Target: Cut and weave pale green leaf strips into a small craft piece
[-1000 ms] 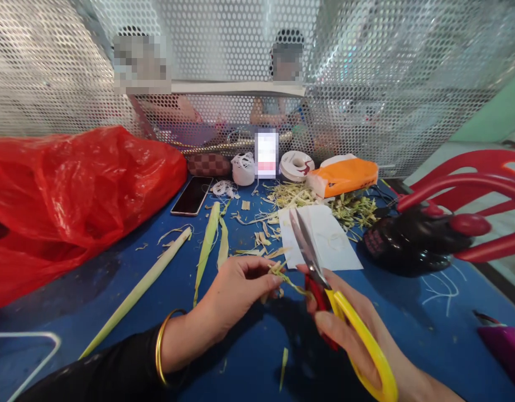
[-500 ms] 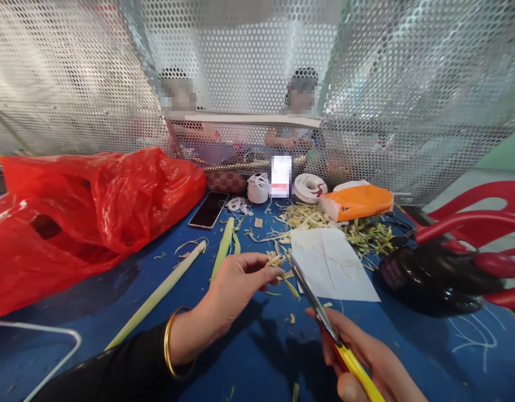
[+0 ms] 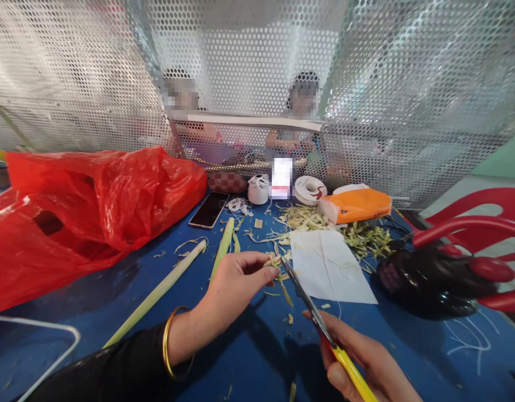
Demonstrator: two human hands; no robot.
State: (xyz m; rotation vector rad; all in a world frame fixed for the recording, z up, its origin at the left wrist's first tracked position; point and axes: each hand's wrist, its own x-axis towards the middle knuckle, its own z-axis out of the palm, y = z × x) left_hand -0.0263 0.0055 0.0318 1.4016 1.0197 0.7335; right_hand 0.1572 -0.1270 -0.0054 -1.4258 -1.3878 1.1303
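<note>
Between the thumb and fingers of my left hand (image 3: 238,287) is a small pale bundle of plant strips (image 3: 274,261), with one green piece hanging below. My right hand (image 3: 360,354) is wrapped round scissors (image 3: 309,304) with yellow and red handles. The blade tips are right beside the bundle; whether they touch it I cannot tell. Left of my left hand lies a long pale green stalk (image 3: 160,293) on the blue table. A second green stalk (image 3: 224,245) lies behind that hand, partly hidden by it. Small cut scraps are scattered below the bundle.
White paper (image 3: 330,268) lies right of the scissors, with a heap of trimmings (image 3: 366,239) and an orange packet (image 3: 357,205) behind. A black-and-red pot-like object (image 3: 433,279) stands right, a red plastic bag (image 3: 115,206) left. A phone (image 3: 209,210) lies behind; people sit beyond the perforated screen.
The scissors and my right hand have shifted slightly left, bringing the blade tips closer to the bundle. My left hand keeps its pinch in nearly the same place.
</note>
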